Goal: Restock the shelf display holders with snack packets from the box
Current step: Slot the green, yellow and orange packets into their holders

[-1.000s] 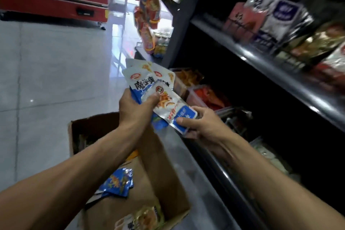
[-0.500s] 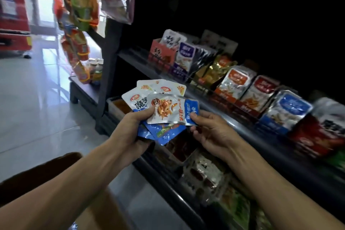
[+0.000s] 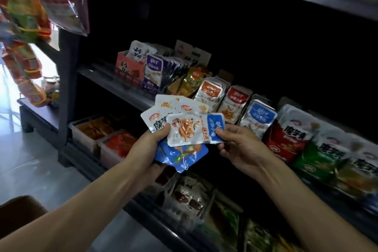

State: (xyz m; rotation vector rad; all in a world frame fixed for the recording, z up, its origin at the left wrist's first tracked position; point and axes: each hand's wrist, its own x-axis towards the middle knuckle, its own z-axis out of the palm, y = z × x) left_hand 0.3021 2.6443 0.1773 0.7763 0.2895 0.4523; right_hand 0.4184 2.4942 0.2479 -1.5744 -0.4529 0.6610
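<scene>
A fan of snack packets (image 3: 180, 127), white above and blue below, is held in front of the dark shelf unit, between the middle shelf (image 3: 114, 84) and the bottom tier. The left hand (image 3: 147, 149) grips the fan from below, thumb pressed on the front faces. The topmost packet (image 3: 194, 129), silver-white with an orange food picture and a blue end panel, lies sideways across the fan; the right hand (image 3: 239, 147) pinches its blue end between thumb and fingers.

Behind the hands, display holders (image 3: 128, 69) stand in a row along the middle shelf, each filled with upright packets. From left to right: a pink carton with white packets, a purple-labelled batch (image 3: 154, 71), gold packets (image 3: 192, 82), two orange-labelled batches (image 3: 212, 92), a blue-labelled batch (image 3: 258, 118), then red (image 3: 286, 139) and green (image 3: 321, 157) cartons with large black characters.

On the bottom tier, clear plastic bins (image 3: 86, 135) hold orange and red wrapped snacks at the left. A further clear bin (image 3: 188, 196), below the hands, holds pale packets with dark red contents. Green packs to its right are blurred.

At the upper left, bagged goods (image 3: 30, 24) hang beside the unit's post. A brown edge of the cardboard box (image 3: 20, 208) shows at the lower left, on the grey tiled floor (image 3: 30, 165).
</scene>
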